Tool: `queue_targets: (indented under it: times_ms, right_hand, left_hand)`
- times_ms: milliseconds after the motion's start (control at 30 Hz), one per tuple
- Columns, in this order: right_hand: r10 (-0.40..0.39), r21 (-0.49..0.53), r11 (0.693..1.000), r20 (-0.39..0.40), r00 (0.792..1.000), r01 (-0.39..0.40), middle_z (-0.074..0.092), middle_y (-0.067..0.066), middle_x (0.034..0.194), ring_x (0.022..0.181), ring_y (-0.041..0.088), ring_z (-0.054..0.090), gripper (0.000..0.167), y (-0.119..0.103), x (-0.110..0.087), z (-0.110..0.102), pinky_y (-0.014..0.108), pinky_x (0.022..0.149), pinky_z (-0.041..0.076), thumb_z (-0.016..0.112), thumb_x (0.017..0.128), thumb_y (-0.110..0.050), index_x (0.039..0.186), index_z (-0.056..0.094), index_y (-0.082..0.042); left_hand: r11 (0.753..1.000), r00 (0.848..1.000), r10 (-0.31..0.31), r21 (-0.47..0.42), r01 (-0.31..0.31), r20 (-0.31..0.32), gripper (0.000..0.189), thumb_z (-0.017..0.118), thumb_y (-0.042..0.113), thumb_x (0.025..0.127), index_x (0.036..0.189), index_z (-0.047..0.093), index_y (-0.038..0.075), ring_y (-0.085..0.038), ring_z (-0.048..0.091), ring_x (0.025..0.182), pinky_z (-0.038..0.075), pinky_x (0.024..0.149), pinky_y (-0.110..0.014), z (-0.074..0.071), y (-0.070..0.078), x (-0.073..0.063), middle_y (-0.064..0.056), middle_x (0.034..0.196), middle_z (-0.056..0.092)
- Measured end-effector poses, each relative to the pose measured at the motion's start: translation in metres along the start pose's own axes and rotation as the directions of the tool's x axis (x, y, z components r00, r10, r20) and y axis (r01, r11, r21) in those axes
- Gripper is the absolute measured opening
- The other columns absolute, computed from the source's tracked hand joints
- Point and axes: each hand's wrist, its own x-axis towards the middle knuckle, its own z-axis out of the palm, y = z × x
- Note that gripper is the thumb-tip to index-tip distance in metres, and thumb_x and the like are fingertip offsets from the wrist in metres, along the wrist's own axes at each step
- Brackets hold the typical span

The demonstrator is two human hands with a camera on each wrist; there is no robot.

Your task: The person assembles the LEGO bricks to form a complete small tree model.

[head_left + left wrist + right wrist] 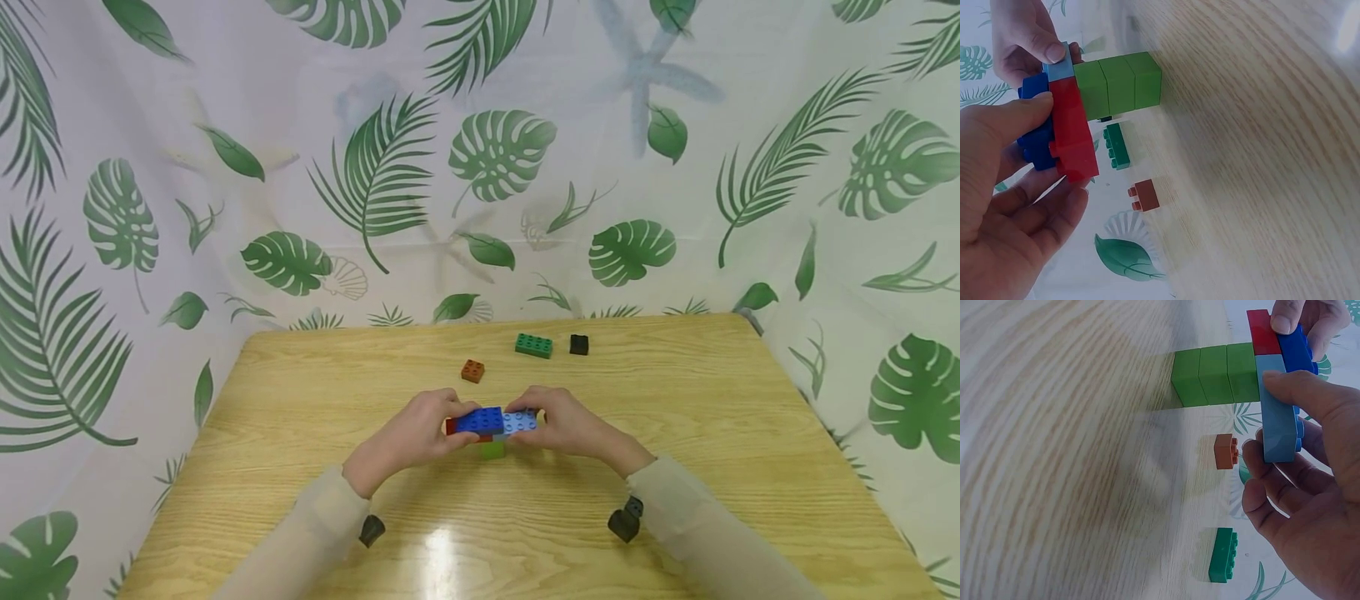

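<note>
A small tower of toy building bricks stands on the table, its base several stacked light green bricks (1215, 374). On top of them, a red brick (1075, 137) and a light blue brick (1277, 428) lie end to end. A dark blue brick (487, 419) sits over both, bridging their joint. My left hand (418, 427) pinches the dark blue brick between thumb and fingers, with fingertips close to the red one. From the other side, my right hand (567, 423) grips the light blue brick, thumb in front and fingers behind.
Behind the tower lie a brown-orange brick (472, 371), a dark green brick (534, 346) and a black brick (579, 344) near the far edge of the wooden table (315, 367). A leaf-patterned cloth (480, 242) hangs beyond it and along both sides.
</note>
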Motion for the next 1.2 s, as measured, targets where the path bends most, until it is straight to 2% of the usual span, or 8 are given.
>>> queue_targets:
  times_ms: [767,1200]
  right_hand:
    - [-0.012,0.030,0.999,-0.017,1.000,0.012,0.072,0.004,0.117,0.094,0.011,0.059,0.037,0.0040,-0.0031,0.0034,0.025,0.080,0.052,0.079,0.096,-0.029,0.129,0.074,-0.011]
    - [-0.005,0.021,1.000,-0.018,1.000,0.005,0.072,0.004,0.117,0.094,0.011,0.059,0.038,0.0019,-0.0022,0.0029,0.025,0.078,0.051,0.080,0.095,-0.029,0.129,0.074,-0.011]
  left_hand:
    - [0.999,0.998,-0.027,0.047,0.024,0.061,0.047,0.075,0.027,0.100,0.140,0.067,0.002,-0.013,0.047,0.075,0.037,0.063,-0.021,-0.0037,0.0080,0.0023,-0.006,0.095,0.059]
    - [0.997,0.999,-0.013,0.078,0.010,0.039,0.045,0.076,0.025,0.099,0.137,0.069,0.003,-0.014,0.048,0.077,0.040,0.065,-0.023,-0.0016,0.0091,0.0019,-0.006,0.095,0.060]
